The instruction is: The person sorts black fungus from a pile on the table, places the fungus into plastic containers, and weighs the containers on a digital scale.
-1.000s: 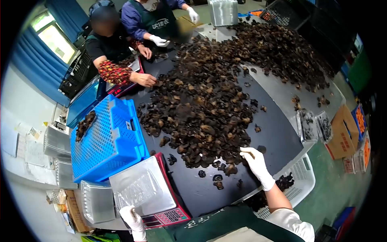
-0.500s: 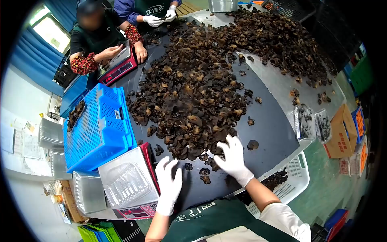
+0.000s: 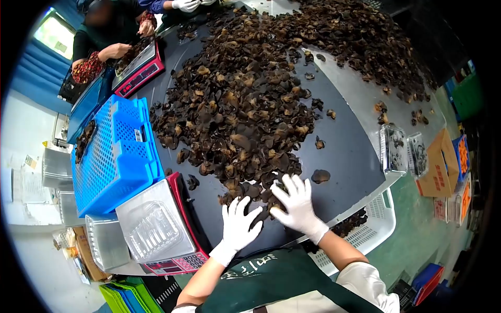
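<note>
A big heap of dark brown wood ear mushrooms point(image 3: 235, 115) covers the middle of the dark table. My left hand point(image 3: 238, 228), in a white glove, lies at the heap's near edge with fingers spread. Facing it from the right is my right hand point(image 3: 298, 207), also gloved, its fingers apart and touching the nearest pieces. A few wood ears sit between the two hands, partly hidden by the fingers. Neither hand grips anything that I can see. One loose wood ear point(image 3: 320, 176) rests to the right of my right hand.
On the left, a scale point(image 3: 182, 208) holds a clear plastic box point(image 3: 155, 228), beside a blue crate point(image 3: 112, 156). A co-worker sits behind another scale point(image 3: 140, 73). White basket point(image 3: 383, 224) below the right edge; clear boxes point(image 3: 392, 150) and a carton point(image 3: 440, 164) stand right.
My left hand has moved right and up to the heap's edge, closer to my right hand, which stays near its place with fingers spread wider. The view has shifted slightly.
</note>
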{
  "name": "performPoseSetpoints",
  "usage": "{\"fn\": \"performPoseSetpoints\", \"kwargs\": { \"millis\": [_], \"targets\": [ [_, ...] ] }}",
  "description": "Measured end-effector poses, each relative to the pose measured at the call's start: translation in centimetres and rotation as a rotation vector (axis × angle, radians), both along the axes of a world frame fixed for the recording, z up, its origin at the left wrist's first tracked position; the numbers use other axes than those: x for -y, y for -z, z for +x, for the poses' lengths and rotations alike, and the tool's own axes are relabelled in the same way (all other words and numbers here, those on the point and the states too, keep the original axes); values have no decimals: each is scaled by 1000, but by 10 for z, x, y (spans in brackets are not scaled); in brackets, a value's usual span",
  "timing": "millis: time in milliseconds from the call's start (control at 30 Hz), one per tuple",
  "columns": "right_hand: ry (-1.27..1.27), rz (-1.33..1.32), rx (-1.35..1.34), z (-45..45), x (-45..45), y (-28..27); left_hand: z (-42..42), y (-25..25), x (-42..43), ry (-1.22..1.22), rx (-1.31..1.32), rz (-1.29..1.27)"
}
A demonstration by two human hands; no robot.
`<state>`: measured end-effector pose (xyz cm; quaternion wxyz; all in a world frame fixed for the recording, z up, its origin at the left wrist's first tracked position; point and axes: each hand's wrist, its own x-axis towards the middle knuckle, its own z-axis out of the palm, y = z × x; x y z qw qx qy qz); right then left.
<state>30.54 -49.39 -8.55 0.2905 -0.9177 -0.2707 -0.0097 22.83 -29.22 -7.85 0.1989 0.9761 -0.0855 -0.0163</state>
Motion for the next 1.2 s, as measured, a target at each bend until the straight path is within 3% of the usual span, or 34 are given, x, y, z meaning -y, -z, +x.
{"fn": "performPoseSetpoints", "kwargs": {
  "millis": [100, 200, 267, 333, 400, 467, 533, 633, 667, 800, 967, 1200],
  "targets": [
    [-222, -90, -19, -28, 1, 2, -22, -12, -9, 43, 30, -76],
    [-199, 87, 35, -25, 18, -4, -35, -8, -20, -138, 160, -179],
    [-117, 226, 7, 0, 39, -12, -31, 3, -29, -366, 241, -266],
    [175, 208, 265, 15, 56, 0, -15, 15, -36, -603, 285, -387],
    [374, 116, 206, 24, 78, 22, 5, 26, -45, -720, 225, -227],
    [386, 50, 167, 31, 88, 36, 20, 40, -51, -783, 157, -164],
    [328, -47, 167, 28, 80, 35, 28, 40, -46, -748, -60, 32],
    [175, 18, 128, 19, 56, 26, 16, 50, -36, -491, 120, -183],
    [94, 60, -21, 17, 47, 13, 13, 43, -30, -412, 134, -249],
    [-59, 227, -26, -6, 23, 24, -8, 17, -16, -218, 9, -365],
    [-211, 176, -9, -28, 20, 25, -46, 5, -19, -85, -132, -226],
    [-163, -9, -63, -45, 37, 32, -56, 18, -21, -329, -154, -88]
  ]
}}
